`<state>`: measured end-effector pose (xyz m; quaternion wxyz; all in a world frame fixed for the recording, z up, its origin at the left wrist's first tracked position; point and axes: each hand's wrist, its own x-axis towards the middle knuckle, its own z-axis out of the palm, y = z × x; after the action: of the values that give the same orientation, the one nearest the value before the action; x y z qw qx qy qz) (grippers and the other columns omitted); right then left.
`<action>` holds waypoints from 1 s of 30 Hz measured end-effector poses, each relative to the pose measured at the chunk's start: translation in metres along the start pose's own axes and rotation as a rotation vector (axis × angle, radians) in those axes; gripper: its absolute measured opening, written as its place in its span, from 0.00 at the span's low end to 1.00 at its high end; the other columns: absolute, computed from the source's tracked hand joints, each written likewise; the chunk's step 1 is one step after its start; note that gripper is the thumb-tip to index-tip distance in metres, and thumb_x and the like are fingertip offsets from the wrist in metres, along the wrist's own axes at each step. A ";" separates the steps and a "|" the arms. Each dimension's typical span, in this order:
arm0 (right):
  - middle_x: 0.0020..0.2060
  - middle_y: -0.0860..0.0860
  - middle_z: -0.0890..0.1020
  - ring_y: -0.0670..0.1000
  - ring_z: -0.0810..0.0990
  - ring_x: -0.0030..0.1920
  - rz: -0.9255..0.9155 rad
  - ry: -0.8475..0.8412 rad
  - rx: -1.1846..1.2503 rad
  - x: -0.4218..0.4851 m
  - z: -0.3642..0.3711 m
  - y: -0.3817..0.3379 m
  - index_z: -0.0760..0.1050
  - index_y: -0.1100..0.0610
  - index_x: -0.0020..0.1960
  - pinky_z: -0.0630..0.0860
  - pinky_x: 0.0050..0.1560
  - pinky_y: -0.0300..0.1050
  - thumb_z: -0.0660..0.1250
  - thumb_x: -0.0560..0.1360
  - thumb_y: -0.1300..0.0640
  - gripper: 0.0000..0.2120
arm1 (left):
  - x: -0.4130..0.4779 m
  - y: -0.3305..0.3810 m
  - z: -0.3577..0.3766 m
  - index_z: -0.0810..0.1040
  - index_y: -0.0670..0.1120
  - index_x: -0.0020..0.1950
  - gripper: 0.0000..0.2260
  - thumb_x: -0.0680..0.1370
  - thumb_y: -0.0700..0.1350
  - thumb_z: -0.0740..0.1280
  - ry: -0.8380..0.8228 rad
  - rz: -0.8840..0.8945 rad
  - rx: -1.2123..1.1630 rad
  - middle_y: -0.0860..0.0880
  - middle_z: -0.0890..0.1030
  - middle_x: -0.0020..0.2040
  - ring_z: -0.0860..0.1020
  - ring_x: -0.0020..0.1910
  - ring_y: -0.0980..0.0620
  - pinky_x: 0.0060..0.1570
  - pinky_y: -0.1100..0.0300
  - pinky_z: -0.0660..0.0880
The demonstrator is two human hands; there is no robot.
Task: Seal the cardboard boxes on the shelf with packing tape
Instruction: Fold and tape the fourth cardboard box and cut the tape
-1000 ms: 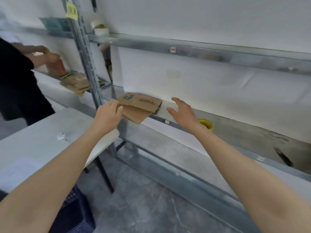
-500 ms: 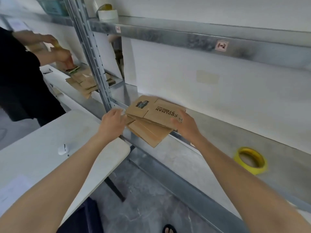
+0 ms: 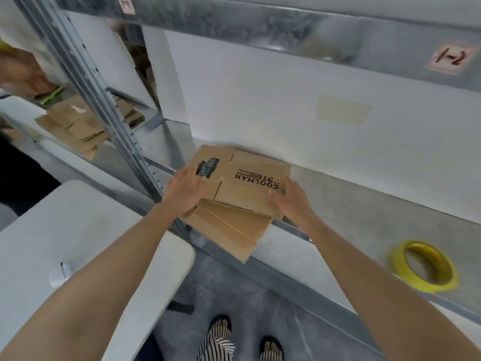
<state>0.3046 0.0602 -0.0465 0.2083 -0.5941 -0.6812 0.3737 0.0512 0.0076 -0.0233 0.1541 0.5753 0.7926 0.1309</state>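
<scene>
Worktop (image 3: 78,230) fills the lower left, white, with a small white object (image 3: 58,274) lying on it. Behind it, in the next bay of the rack, sits a loose pile (image 3: 70,126) of flattened cardboard, and a grey post (image 3: 101,100) divides that bay from this one. Just right of the post the left hand (image 3: 182,190) clasps the left end of the boxes (image 3: 244,178), thumb on top and fingers round the edge. The boxes are flat, unfolded blanks in a small stack, lying on the shelf (image 3: 351,212) near its left end, the lower ones jutting past the front lip. The right hand (image 3: 292,200) clasps the right end likewise, so the 2 hands are apart with the stack between them. Such blanks look light, stiff across the panels but floppy at the creases, and likely to slide on each other. Pinching both ends through the whole stack seems the sound grip. Further right on the shelf, well apart from the boxes, a yellow tape (image 3: 429,289) roll lies flat. No box is taped yet.
</scene>
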 end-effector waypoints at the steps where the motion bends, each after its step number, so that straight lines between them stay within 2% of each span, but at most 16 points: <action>1: 0.59 0.49 0.74 0.46 0.72 0.52 0.019 0.016 -0.013 0.004 0.003 0.002 0.69 0.53 0.65 0.70 0.49 0.41 0.65 0.75 0.51 0.20 | 0.012 -0.003 0.001 0.67 0.47 0.58 0.12 0.80 0.52 0.53 -0.020 0.002 -0.015 0.48 0.72 0.52 0.71 0.51 0.48 0.56 0.47 0.69; 4: 0.60 0.51 0.75 0.52 0.71 0.58 0.110 0.041 -0.055 0.014 0.011 0.005 0.69 0.53 0.65 0.72 0.56 0.48 0.67 0.74 0.49 0.22 | 0.043 -0.012 0.004 0.67 0.45 0.65 0.19 0.80 0.55 0.55 -0.108 -0.010 -0.064 0.45 0.73 0.59 0.72 0.57 0.44 0.60 0.43 0.70; 6: 0.60 0.51 0.75 0.55 0.68 0.61 0.165 0.040 -0.151 0.020 0.017 0.005 0.68 0.52 0.65 0.69 0.60 0.53 0.66 0.73 0.45 0.23 | 0.062 -0.019 0.008 0.66 0.45 0.68 0.23 0.79 0.57 0.58 -0.155 -0.002 -0.126 0.45 0.73 0.60 0.73 0.58 0.43 0.59 0.45 0.71; 9: 0.63 0.51 0.73 0.56 0.66 0.63 0.177 0.044 -0.222 0.022 0.020 0.002 0.66 0.52 0.67 0.65 0.62 0.54 0.66 0.73 0.43 0.26 | 0.072 -0.024 0.013 0.69 0.45 0.65 0.23 0.77 0.57 0.63 -0.110 0.010 -0.247 0.49 0.75 0.52 0.73 0.49 0.50 0.48 0.55 0.70; 10: 0.63 0.51 0.73 0.56 0.67 0.63 0.187 0.068 -0.209 0.022 0.023 0.001 0.66 0.52 0.67 0.65 0.62 0.55 0.66 0.73 0.43 0.26 | 0.075 -0.025 0.014 0.69 0.44 0.65 0.23 0.76 0.57 0.65 -0.104 0.026 -0.265 0.50 0.75 0.51 0.72 0.47 0.51 0.47 0.56 0.69; 13: 0.63 0.52 0.72 0.56 0.67 0.63 0.195 0.153 -0.121 0.016 0.024 -0.005 0.64 0.52 0.69 0.67 0.64 0.57 0.68 0.72 0.45 0.29 | 0.080 -0.025 0.013 0.67 0.45 0.69 0.28 0.74 0.59 0.66 -0.100 0.056 -0.296 0.46 0.74 0.59 0.74 0.55 0.48 0.57 0.51 0.73; 15: 0.64 0.52 0.71 0.54 0.69 0.63 0.187 0.203 -0.012 0.012 0.019 -0.012 0.63 0.53 0.71 0.70 0.63 0.55 0.70 0.72 0.48 0.32 | 0.079 -0.020 0.006 0.65 0.47 0.70 0.30 0.74 0.61 0.66 -0.072 0.068 -0.331 0.43 0.71 0.63 0.71 0.61 0.44 0.62 0.46 0.71; 17: 0.65 0.52 0.70 0.50 0.70 0.60 0.161 0.248 0.074 0.006 0.012 -0.019 0.62 0.53 0.72 0.72 0.58 0.47 0.71 0.71 0.51 0.33 | 0.075 -0.011 -0.003 0.63 0.50 0.71 0.31 0.73 0.62 0.66 -0.043 0.087 -0.373 0.44 0.67 0.66 0.67 0.64 0.45 0.63 0.46 0.69; 19: 0.66 0.51 0.68 0.46 0.69 0.57 0.140 0.279 0.118 -0.001 0.001 -0.023 0.60 0.53 0.73 0.69 0.53 0.42 0.72 0.71 0.52 0.35 | 0.069 0.002 -0.013 0.63 0.51 0.71 0.32 0.72 0.63 0.66 -0.014 0.120 -0.433 0.45 0.66 0.67 0.66 0.65 0.46 0.63 0.48 0.69; 23: 0.65 0.51 0.68 0.45 0.68 0.55 0.108 0.355 0.173 -0.020 -0.026 -0.022 0.60 0.51 0.73 0.67 0.48 0.38 0.72 0.71 0.53 0.34 | 0.052 0.037 -0.029 0.64 0.51 0.72 0.34 0.70 0.63 0.68 0.027 0.154 -0.524 0.47 0.66 0.68 0.66 0.66 0.48 0.65 0.46 0.69; 26: 0.62 0.50 0.68 0.46 0.71 0.54 0.052 0.406 0.223 -0.040 -0.052 -0.011 0.62 0.49 0.71 0.67 0.43 0.30 0.72 0.71 0.56 0.32 | 0.029 0.067 -0.028 0.60 0.52 0.73 0.39 0.68 0.66 0.68 0.042 0.187 -0.519 0.47 0.63 0.70 0.64 0.68 0.47 0.67 0.46 0.66; 30: 0.62 0.51 0.67 0.44 0.71 0.51 -0.023 0.464 0.210 -0.074 -0.090 0.016 0.60 0.49 0.72 0.68 0.42 0.28 0.72 0.71 0.58 0.34 | -0.011 0.116 -0.017 0.56 0.54 0.74 0.42 0.66 0.66 0.70 0.083 0.259 -0.520 0.48 0.59 0.71 0.61 0.70 0.45 0.69 0.48 0.63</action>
<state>0.3957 0.0128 0.0106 0.4238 -0.6312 -0.5794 0.2936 0.1484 0.0314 0.0382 0.2457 0.6069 0.6581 0.3718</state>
